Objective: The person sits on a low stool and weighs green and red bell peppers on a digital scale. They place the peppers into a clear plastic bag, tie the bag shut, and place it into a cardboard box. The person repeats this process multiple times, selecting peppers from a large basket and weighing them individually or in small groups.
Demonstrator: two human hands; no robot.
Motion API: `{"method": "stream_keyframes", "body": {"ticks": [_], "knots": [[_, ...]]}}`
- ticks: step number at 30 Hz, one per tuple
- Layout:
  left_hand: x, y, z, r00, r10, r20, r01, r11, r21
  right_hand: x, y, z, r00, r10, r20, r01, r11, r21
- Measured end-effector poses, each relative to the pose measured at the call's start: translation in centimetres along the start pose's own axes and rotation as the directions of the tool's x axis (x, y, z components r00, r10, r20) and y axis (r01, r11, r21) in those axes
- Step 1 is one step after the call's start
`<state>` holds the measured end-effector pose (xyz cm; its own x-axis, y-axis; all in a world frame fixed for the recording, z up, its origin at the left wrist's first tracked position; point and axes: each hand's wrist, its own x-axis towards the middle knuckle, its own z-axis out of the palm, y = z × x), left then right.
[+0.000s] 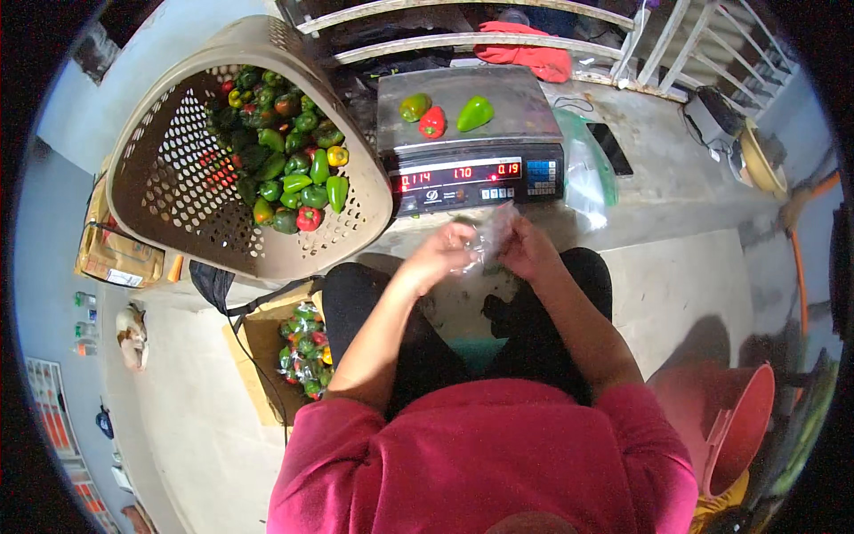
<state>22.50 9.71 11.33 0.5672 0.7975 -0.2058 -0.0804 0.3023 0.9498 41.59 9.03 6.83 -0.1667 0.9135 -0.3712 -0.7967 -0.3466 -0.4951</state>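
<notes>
A clear plastic bag [494,232] is stretched between my hands just in front of the scale, slightly blurred. My left hand [440,255] grips one side of it and my right hand [530,248] the other. On the metal pan of a digital scale [460,148] lie a green bell pepper [475,113], a red one [432,123] and a greenish-brown one [415,107]. The scale's red display is lit. To the left, a tilted beige plastic basket [150,193] holds many green, red and yellow peppers [293,160].
Right of the scale lie a pile of clear plastic bags [586,170] and a black phone [609,148]. A cardboard box [257,340] with bagged peppers [308,350] sits by my left leg. A red bucket [740,427] stands at right; a cat [131,334] lies at far left.
</notes>
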Motion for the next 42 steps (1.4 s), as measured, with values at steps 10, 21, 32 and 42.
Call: {"method": "stream_keyframes", "body": {"ticks": [10,21,32,42], "knots": [[0.5,-0.1,1.0,0.884,0.109,-0.456,-0.175,0.979,-0.105,3.0,1.1,-0.4,0.985,-0.163,-0.051,0.009,0.349,-0.937],[2.3,-4.7,-4.6,0.942,-0.021,-0.334,0.099,0.971,0.217,10.4,-9.9,13.0,0.753,-0.361,0.550,0.010,-0.829,-0.559],[4.1,-6.5,-5.2,0.953,-0.078,-0.294,0.002,0.967,-0.253,5.5,0.4,4.4,0.869,-0.192,0.457,0.444,0.711,-0.546],[2.6,-5.9,-2.3,0.901,0.070,-0.428,-0.218,0.926,-0.307,1.7,4.9,4.0,0.980,-0.140,0.142,0.065,-0.448,-0.892]]}}
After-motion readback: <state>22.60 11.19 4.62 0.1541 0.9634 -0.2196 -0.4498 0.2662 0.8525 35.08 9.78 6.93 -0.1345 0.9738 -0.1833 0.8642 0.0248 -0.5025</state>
